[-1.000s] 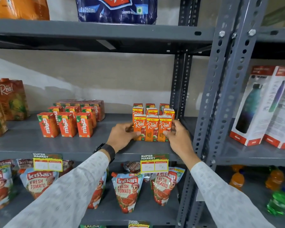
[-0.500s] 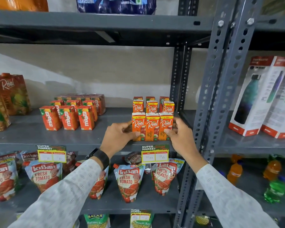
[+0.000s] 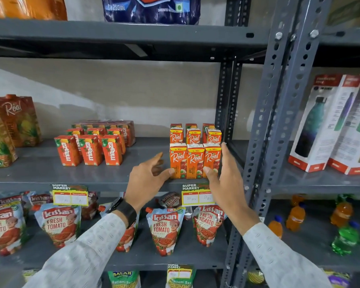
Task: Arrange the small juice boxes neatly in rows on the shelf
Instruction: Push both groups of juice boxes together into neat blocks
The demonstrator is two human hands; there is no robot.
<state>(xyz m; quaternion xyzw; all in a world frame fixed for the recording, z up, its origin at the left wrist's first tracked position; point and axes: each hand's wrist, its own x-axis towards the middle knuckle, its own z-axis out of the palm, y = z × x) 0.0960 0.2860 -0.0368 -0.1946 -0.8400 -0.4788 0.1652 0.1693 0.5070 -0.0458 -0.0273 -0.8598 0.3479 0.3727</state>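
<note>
Both hands spread open, left hand (image 3: 148,179) and right hand (image 3: 227,177) thumbs seemingly brushing the front boxes (image 3: 194,161).

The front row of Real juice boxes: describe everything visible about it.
The front row of Real juice boxes is three small orange cartons with white "Real" script and yellow price bands, upright, side by side, faces forward, near the shelf front edge beside the upright post. More Real boxes stand behind. The left hand thumb meets the leftmost carton's lower corner; the right hand flanks the rightmost, thumb on its front.
</note>
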